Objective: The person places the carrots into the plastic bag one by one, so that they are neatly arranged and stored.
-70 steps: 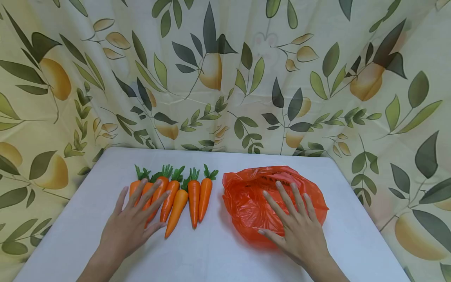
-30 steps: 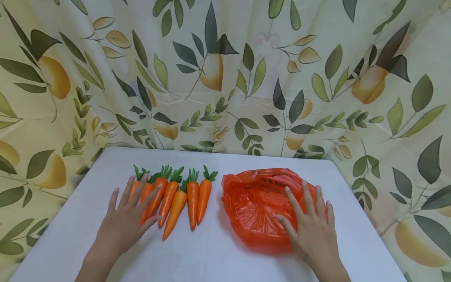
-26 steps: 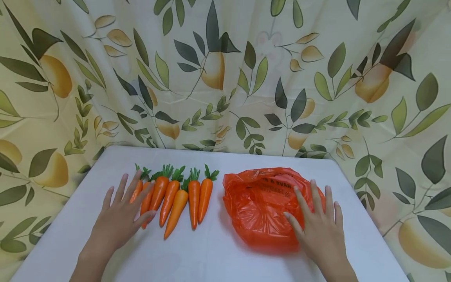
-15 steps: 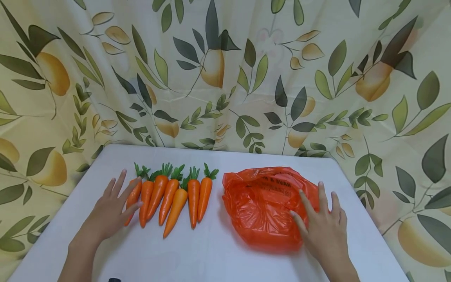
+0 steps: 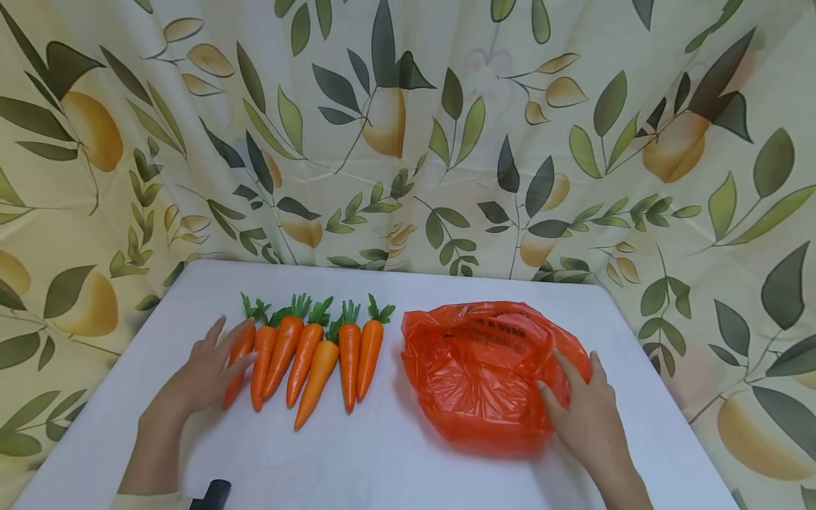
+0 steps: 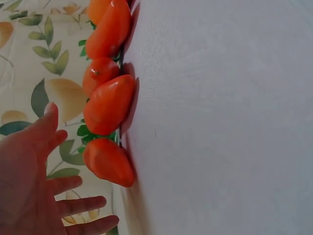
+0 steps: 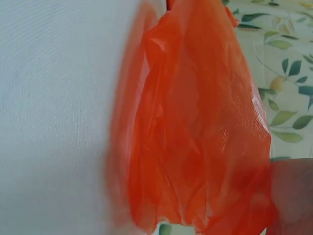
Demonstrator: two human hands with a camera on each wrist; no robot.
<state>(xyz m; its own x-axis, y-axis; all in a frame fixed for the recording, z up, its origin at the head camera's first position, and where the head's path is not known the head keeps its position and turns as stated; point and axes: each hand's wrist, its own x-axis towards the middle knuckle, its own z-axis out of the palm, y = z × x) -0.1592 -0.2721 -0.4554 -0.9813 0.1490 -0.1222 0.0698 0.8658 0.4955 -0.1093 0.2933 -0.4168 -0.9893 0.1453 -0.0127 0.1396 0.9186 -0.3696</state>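
Note:
Several orange carrots [image 5: 316, 382] with green tops lie in a row on the left of the white table. At the leftmost carrot [image 5: 234, 391] is my left hand [image 5: 200, 372], its index finger and thumb extended over it. The left wrist view has that hand [image 6: 27, 171] with fingers spread beside the carrots' tips [image 6: 108, 159]. A red plastic bag [image 5: 472, 382] with dark printing stands with its mouth open on the right. My right hand [image 5: 589, 418] is at the bag's right side, fingers loosely extended by its rim. In the right wrist view, the bag [image 7: 205, 127] covers most of this hand [image 7: 293, 196].
The white tabletop [image 5: 370, 467] runs beneath everything. Behind it hangs a cream curtain [image 5: 446, 177] printed with leaves and fruit. A black device [image 5: 217, 492] sits by the left sleeve at the lower edge.
My left hand has shifted left from over the carrots to the leftmost one and come lower. My right hand has moved right from over the bag's mouth to its right rim.

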